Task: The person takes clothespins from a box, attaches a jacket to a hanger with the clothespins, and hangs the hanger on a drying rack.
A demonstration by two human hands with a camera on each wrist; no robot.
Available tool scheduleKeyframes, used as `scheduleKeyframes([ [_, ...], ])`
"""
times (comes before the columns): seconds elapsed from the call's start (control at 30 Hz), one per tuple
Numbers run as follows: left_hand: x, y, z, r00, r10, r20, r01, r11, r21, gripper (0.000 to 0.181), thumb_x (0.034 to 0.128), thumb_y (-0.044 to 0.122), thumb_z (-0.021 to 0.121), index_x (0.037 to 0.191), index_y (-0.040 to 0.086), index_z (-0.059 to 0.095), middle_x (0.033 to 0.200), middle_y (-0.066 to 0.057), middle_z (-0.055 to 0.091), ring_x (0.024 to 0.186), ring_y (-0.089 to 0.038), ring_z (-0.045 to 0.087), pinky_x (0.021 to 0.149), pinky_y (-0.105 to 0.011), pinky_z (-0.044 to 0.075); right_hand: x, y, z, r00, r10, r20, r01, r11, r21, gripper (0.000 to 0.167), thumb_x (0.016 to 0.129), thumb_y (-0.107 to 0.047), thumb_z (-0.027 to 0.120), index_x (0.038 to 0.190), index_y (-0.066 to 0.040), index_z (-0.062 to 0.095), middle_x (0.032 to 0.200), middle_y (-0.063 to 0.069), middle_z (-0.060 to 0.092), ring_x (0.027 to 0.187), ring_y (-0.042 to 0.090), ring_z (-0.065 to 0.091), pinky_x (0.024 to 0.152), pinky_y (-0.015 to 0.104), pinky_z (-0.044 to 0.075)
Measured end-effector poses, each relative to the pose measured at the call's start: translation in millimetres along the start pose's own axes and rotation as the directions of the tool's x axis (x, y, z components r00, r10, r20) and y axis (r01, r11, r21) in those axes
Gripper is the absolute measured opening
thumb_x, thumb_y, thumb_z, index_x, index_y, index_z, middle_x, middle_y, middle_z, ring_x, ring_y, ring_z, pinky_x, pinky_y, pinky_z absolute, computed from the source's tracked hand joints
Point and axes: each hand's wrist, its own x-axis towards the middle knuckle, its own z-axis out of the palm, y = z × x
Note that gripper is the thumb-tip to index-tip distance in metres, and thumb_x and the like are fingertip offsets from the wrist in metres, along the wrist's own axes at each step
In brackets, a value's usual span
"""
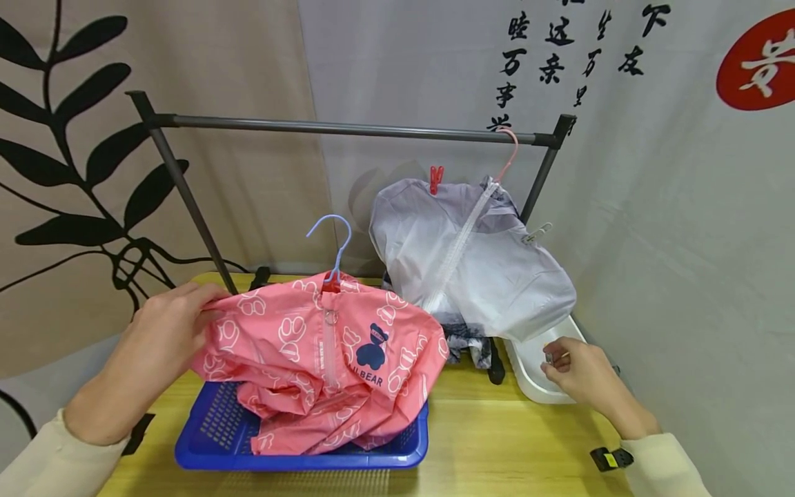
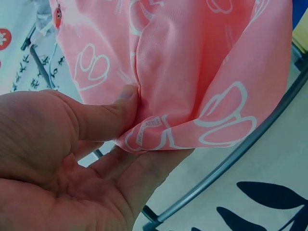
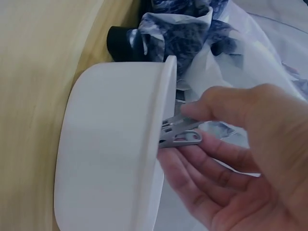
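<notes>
Left hand (image 1: pixel 163 335) is pinching the pink jacket (image 1: pixel 298 352) at its edge, above the blue basket (image 1: pixel 298 461); the left wrist view is showing the thumb pressing cloth. Right hand (image 1: pixel 584 373) is grasping 1 grey clothespin (image 3: pixel 182 137), barely showing in the head view; in the right wrist view its long axis is lying near-horizontal, looped end pointing palmward, far end hiding behind the white tub's (image 3: pixel 110 139) rim. Jacket's zip is running downward, hanger (image 1: pixel 339 255) hook curving left.

Free lane between blue basket (image 1: pixel 298 461) and white tub (image 1: pixel 539 393), grey jacket (image 1: pixel 503 269) as barrier behind
</notes>
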Motion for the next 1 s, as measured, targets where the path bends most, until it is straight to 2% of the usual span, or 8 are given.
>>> scheduleKeyframes([
  [0.27,0.5,1.6,0.2,1.0,0.004,-0.024,-0.004,1.0,0.001,0.031,0.0895,-0.011,0.092,0.118,-0.004,0.082,0.107,-0.03,0.078,0.09,-0.057,0.079,0.079,-0.074,0.068,-8.6,-16.6,-7.5,0.99,-0.036,-0.134,0.041,0.999,0.035,0.027,0.09,-0.009,0.093,0.114,-0.004,0.081,0.097,0.001,0.085,0.081,0.016,0.082,0.076,0.035,0.07],
  [0.33,0.9,1.0,0.3,0.999,0.009,-0.031,-0.009,1.0,0.001,0.029,0.0889,-0.012,0.092,0.115,-0.005,0.081,0.105,-0.03,0.078,0.087,-0.056,0.079,0.079,-0.074,0.068,-9.7,-20.8,-8.8,0.984,-0.052,-0.169,0.059,0.998,0.038,0.027,0.089,-0.008,0.093,0.113,-0.005,0.081,0.096,-0.001,0.084,0.08,0.014,0.081,0.075,0.032,0.069],
  [0.47,1.7,0.6,0.2,0.999,0.021,-0.05,-0.021,1.0,-0.001,0.027,0.0889,-0.013,0.091,0.113,-0.005,0.081,0.104,-0.029,0.078,0.086,-0.054,0.078,0.079,-0.075,0.068,-10.4,-29.3,-11.4,0.972,-0.075,-0.223,0.086,0.995,0.042,0.028,0.086,-0.006,0.094,0.111,-0.007,0.081,0.093,-0.003,0.083,0.078,0.012,0.08,0.074,0.016,0.062],
  [0.57,1.5,0.3,-0.2,0.999,0.024,-0.048,-0.025,1.0,-0.005,0.028,0.0891,-0.012,0.091,0.114,-0.004,0.082,0.104,-0.029,0.078,0.085,-0.052,0.079,0.077,-0.073,0.068,-10.9,-35.1,-12.6,0.967,-0.085,-0.238,0.1,0.993,0.054,0.029,0.085,-0.006,0.094,0.111,-0.008,0.081,0.093,-0.004,0.082,0.077,0.013,0.08,0.075,0.007,0.055],
  [0.73,0.0,0.0,-1.0,0.998,0.03,-0.048,-0.03,1.0,-0.005,0.03,0.0889,-0.012,0.092,0.115,-0.003,0.082,0.103,-0.027,0.077,0.083,-0.05,0.079,0.074,-0.07,0.069,-11.3,-43.9,-11.3,0.96,-0.12,-0.253,0.142,0.987,0.07,0.029,0.084,-0.002,0.092,0.111,-0.007,0.081,0.093,-0.003,0.082,0.077,0.009,0.079,0.076,0.007,0.058],
  [1.0,1.3,0.5,-1.3,0.998,0.031,-0.058,-0.032,0.999,-0.003,0.028,0.0892,-0.012,0.092,0.114,-0.003,0.082,0.101,-0.027,0.077,0.082,-0.049,0.078,0.074,-0.07,0.069,-7.4,-60.1,-9.4,0.933,-0.195,-0.303,0.227,0.971,0.073,0.03,0.084,0.0,0.092,0.11,-0.009,0.081,0.093,-0.004,0.082,0.077,0.006,0.079,0.079,0.009,0.06],
])
